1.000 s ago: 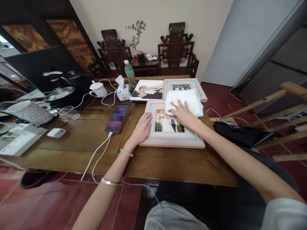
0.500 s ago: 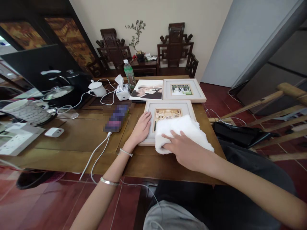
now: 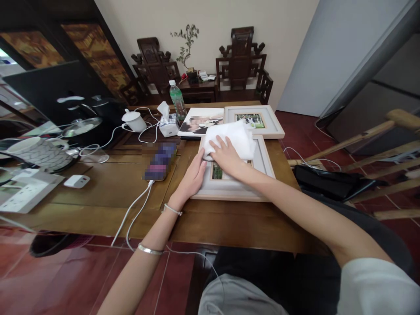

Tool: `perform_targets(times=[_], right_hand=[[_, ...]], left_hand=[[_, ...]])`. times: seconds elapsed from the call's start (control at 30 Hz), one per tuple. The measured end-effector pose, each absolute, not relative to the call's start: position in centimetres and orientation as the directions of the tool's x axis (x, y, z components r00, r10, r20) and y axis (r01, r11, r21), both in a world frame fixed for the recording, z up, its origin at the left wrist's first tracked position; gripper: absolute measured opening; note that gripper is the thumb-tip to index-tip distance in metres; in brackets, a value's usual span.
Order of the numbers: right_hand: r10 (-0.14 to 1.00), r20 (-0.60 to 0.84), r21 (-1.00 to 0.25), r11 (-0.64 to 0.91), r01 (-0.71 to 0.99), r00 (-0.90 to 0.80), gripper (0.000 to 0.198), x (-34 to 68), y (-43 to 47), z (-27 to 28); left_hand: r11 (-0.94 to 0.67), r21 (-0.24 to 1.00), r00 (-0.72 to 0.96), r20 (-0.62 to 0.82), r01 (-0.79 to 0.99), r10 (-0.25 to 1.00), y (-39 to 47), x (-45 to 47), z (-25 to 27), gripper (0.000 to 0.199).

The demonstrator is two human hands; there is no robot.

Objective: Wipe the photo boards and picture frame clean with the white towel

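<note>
A light-wood picture frame (image 3: 267, 168) with a wide pale mat lies flat on the wooden table, its inner photo partly covered. Across its far part is a folded, fluffy white cloth (image 3: 241, 138). My right hand (image 3: 226, 157) presses down on the cloth with fingers spread over it and the thumb side at its near left edge. My left hand (image 3: 193, 175) rests along the frame's left side, fingers stretched out, fingertips close to the cloth's left corner.
Behind lie a second framed photo (image 3: 272, 120) and a photo-covered album or panel (image 3: 193, 124). To the left are a phone (image 3: 160, 162) on a white cable, a tissue box (image 3: 169, 127), a green-labelled bottle (image 3: 177, 100), a lidded cup (image 3: 134, 121) and a power strip (image 3: 26, 192).
My right hand has slid the cloth away from me, from the frame's near right corner to its far edge. My left hand stays at the left side, its fingers slightly shifted.
</note>
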State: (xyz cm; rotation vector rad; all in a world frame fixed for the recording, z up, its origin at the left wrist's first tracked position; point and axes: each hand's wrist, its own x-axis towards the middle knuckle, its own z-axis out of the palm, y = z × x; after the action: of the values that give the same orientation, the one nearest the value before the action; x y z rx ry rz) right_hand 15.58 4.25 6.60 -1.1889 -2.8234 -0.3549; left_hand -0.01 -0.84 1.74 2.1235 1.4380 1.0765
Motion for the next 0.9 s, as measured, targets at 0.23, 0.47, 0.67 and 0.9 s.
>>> perform_targets(times=[0.23, 0.47, 0.67, 0.9], right_hand=[[0.681, 0.081, 0.213, 0.702, 0.680, -0.728, 0.035, 14.3, 0.5, 6.8], [0.502, 0.021, 0.148, 0.854, 0.499, -0.865, 0.028, 19.1, -5.1, 8.1], [0.649, -0.017, 0.218, 0.745, 0.630, -0.761, 0.025, 25.4, -6.4, 8.4], [0.718, -0.044, 0.308, 0.671, 0.674, -0.695, 0.021, 27.4, -7.2, 9.3]], left_hand=[[-0.387, 0.682, 0.155, 0.377, 0.620, 0.913, -0.8, 0.0, 1.6, 0.064], [-0.391, 0.655, 0.200, 0.349, 0.646, 0.915, -0.6, -0.1, 1.4, 0.058], [-0.484, 0.528, 0.293, 0.407, 0.698, 0.865, -0.1, -0.5, 0.6, 0.049], [-0.472, 0.522, 0.260, 0.428, 0.710, 0.865, 0.0, -0.5, 0.3, 0.044]])
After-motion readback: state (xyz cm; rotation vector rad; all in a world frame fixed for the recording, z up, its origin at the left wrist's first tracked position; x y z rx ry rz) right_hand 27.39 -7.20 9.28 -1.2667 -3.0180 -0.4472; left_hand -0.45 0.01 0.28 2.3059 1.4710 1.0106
